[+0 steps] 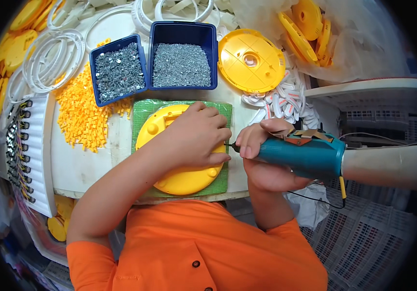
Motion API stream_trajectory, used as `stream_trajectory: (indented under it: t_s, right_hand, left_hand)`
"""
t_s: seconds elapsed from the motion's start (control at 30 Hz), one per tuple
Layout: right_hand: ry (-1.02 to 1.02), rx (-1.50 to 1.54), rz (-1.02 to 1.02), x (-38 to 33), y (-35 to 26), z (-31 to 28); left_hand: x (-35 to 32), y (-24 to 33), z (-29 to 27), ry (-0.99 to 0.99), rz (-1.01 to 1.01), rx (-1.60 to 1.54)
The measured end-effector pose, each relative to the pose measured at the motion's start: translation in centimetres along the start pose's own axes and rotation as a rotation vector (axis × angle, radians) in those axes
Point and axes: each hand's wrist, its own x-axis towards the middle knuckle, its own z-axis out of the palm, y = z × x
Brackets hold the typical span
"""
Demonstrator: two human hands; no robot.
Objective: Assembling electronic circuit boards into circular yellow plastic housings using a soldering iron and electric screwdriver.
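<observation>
A round yellow plastic housing (184,183) lies on a green mat (140,109) at the table's front edge. My left hand (199,133) is spread over it, its fingers curled along the right side and pressing it down. In my right hand (272,175) is a teal electric screwdriver (300,156), held level with its tip pointing left. The bit reaches the housing's right edge beside my left fingers; the exact contact point is too small to make out. My left hand and forearm cover the middle of the housing.
Behind the mat stand a large blue bin (184,31) of screws and a smaller blue bin (123,98) of metal parts. Small yellow pieces (82,119) are heaped left, white parts (291,99) right. A yellow disc (252,60) and white rings (53,60) lie farther back.
</observation>
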Motion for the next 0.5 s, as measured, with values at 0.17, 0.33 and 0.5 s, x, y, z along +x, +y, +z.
stream_trajectory:
  t_s: [0.17, 0.33, 0.5]
  right_hand:
    - [0.04, -0.032, 0.004, -0.6, 1.5, -0.6]
    - [0.039, -0.081, -0.009, -0.8, 1.9, -0.6]
    - [0.06, -0.008, -0.016, -1.2, 2.5, -0.7]
  left_hand:
    - [-0.2, 0.0, 0.5, 0.055, 0.011, 0.018]
    - [-0.3, 0.2, 0.5, 0.037, -0.004, 0.0]
    - [-0.5, 0.5, 0.4, -0.002, -0.01, 0.02]
